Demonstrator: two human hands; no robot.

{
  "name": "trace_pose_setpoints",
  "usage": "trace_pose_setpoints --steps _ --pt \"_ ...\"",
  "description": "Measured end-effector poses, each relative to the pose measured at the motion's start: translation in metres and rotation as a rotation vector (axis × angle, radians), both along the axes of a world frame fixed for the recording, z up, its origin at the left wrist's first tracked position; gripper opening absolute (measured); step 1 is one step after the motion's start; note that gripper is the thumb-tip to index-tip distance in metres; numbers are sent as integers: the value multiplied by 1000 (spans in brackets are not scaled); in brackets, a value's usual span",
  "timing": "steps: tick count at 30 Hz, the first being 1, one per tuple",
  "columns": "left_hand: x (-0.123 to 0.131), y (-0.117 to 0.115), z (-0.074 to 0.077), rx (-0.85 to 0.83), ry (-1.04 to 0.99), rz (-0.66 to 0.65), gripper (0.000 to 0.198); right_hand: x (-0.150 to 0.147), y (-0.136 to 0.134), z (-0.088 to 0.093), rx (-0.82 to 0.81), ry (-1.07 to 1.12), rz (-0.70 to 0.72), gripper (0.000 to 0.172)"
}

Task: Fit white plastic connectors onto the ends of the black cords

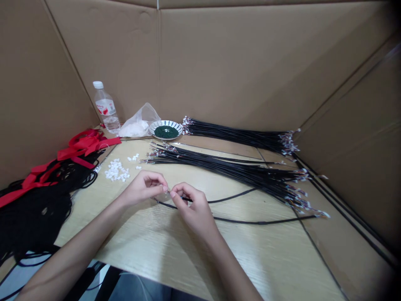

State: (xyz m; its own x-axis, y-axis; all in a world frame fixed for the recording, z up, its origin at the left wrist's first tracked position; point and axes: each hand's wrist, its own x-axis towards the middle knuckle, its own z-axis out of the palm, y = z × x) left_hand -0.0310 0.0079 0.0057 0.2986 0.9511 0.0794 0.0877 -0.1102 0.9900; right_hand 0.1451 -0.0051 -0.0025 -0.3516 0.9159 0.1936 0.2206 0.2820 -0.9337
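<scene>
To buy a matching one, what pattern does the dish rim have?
The dish has a white rim with dark radial stripes; it shows best in the head view.

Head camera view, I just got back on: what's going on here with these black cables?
A person is working at a wooden table with both hands. The right hand grips a single black cable near its end, and the left hand pinches at that end; whatever it holds is too small to make out. Bundles of black cables with small connectors on their ends lie beyond, near a scattered pile of white pieces.
</scene>
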Motion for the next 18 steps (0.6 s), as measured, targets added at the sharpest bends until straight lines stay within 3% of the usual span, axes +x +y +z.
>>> trace_pose_setpoints --steps 7,11,18 --pt "0 2 -2 29 29 10 13 -2 -1 -5 133 -128 -6 7" --pt "1 2 -2 -14 17 12 14 -2 -2 -5 162 -117 4 11" --pt "-1 1 -1 -60 -81 24 24 0 -3 -1 21 -19 40 15"
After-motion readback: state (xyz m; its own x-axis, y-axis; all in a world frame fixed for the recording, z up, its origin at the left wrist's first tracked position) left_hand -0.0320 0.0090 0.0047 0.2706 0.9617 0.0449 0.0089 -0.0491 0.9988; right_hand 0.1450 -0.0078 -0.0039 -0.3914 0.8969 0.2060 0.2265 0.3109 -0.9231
